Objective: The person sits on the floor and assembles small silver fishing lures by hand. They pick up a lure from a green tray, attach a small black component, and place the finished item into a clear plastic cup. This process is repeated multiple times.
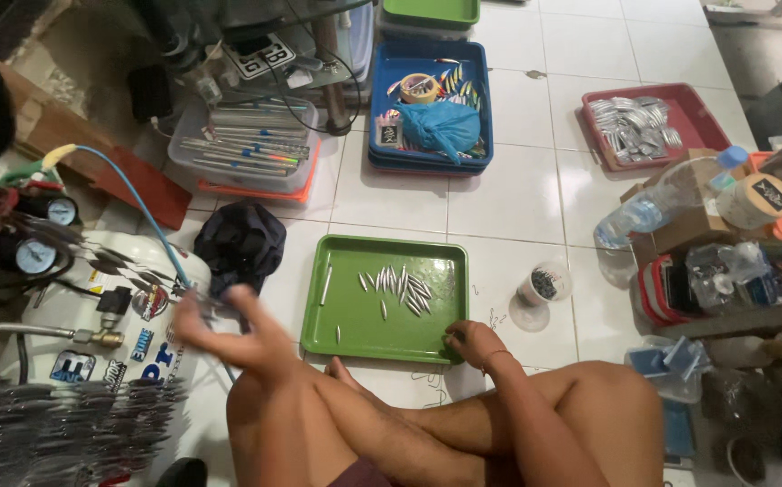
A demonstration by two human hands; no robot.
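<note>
A white compressor tank at the left is covered with round and rectangular stickers in red, blue and black; two round gauges are mounted above it. A round jar with a black-labelled lid stands at the right, beside a clear plastic bottle with a blue cap. A blue tray holding a tape roll and a blue bag, a red tray of silvery pieces and a clear box of rods are placed farther off on the tiled floor. A dark cloth lies left of the green tray, and a small cup lies to its right. Silvery lure bodies are laid in a row in the green tray. The right hand is closed over the tray's near right corner, close to the row. The left hand is blurred, left of the tray; it cannot be told whether it is open or closed.
</note>
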